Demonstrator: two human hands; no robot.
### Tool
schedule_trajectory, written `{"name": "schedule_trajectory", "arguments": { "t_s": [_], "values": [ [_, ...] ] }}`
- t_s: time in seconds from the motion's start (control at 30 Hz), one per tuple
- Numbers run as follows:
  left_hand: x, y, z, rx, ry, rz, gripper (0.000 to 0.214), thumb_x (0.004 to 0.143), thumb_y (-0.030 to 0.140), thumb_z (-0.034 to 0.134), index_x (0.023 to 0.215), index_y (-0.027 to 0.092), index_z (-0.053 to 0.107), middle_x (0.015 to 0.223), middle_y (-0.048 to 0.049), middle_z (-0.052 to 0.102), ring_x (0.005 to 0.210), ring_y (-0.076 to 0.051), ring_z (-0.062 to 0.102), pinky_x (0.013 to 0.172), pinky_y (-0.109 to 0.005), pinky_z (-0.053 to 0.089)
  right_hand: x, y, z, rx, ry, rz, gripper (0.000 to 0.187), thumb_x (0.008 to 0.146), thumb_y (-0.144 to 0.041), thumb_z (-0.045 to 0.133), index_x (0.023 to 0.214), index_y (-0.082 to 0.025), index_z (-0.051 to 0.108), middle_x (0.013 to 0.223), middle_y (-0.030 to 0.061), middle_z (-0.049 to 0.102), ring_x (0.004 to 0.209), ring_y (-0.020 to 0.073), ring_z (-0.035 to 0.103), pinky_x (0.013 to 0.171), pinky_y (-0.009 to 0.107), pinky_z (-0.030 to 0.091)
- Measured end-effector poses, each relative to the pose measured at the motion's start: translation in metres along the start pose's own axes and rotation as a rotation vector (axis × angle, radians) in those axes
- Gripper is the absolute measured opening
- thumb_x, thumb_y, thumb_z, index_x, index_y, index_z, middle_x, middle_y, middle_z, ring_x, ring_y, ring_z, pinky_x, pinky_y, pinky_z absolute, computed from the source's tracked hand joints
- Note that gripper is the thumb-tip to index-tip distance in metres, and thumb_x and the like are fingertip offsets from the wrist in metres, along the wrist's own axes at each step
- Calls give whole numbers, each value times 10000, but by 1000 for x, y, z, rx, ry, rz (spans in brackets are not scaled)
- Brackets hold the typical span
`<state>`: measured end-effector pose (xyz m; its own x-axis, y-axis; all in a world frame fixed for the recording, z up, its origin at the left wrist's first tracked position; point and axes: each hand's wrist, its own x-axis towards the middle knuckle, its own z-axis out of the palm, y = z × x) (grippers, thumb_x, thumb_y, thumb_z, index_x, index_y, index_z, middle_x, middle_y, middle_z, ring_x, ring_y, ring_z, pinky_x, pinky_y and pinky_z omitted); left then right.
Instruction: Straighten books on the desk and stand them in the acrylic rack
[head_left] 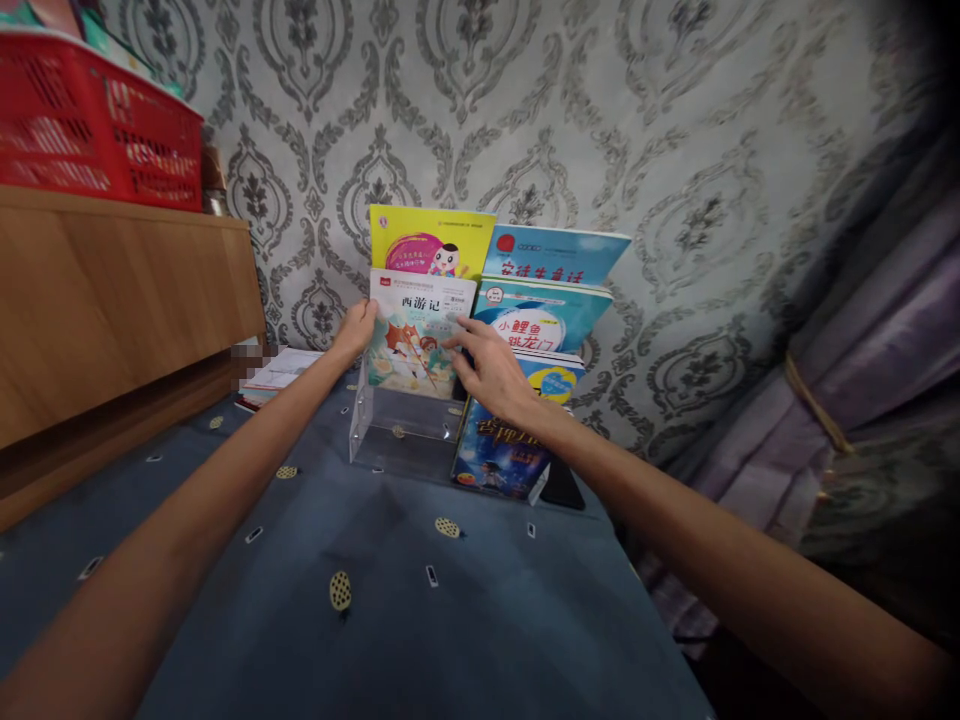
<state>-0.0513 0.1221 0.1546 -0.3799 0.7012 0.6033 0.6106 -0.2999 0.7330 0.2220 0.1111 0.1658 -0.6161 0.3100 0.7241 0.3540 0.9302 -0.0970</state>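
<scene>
The left edge of a white book (405,345) is gripped by the left hand (358,328), and the book is held upright between both hands, above the bare lower front tier of a clear rack (409,452). Nothing is grasped by the right hand (489,368); its fingers are loosely spread over the right side of the cover, though whether it is touched cannot be told. Beyond both hands, a yellow book (409,232) is seen behind the white one. Just behind and to the right of the right hand, a teal book (581,312) is stacked in front of a blue book (574,250). Below the right hand, a dark blue book (495,462) is partly covered by its wrist. Left of the left hand, papers (283,368) are laid on a patterned cloth (285,590).
</scene>
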Motion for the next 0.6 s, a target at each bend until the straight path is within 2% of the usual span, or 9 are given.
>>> {"name": "schedule_trajectory", "arguments": {
  "t_s": [0.17,0.37,0.6],
  "values": [
    [-3,2,-2,31,40,-13,328,956,376,398,777,181,592,827,-74,667,890,-222,628,830,-322,488,-23,-17,0,31,-34,-18,290,906,-169,462,1078,-173,695,1366,177,603,1325,323,530,1050,563,473],
    [-12,3,-4,-16,42,-4,342,968,404,395,815,178,601,831,-63,669,857,-209,621,787,-304,498,-65,-40,15,122,-98,-105,265,942,-154,448,1075,-174,677,1370,182,599,1307,285,543,1034,538,497],
    [-21,3,-7,-15,41,-11,334,971,382,411,892,147,635,956,-101,702,938,-235,638,877,-366,506,-107,-44,40,224,-183,-30,253,931,-103,482,1070,-174,681,1292,150,656,1255,250,591,1026,475,509]
  ]
}}
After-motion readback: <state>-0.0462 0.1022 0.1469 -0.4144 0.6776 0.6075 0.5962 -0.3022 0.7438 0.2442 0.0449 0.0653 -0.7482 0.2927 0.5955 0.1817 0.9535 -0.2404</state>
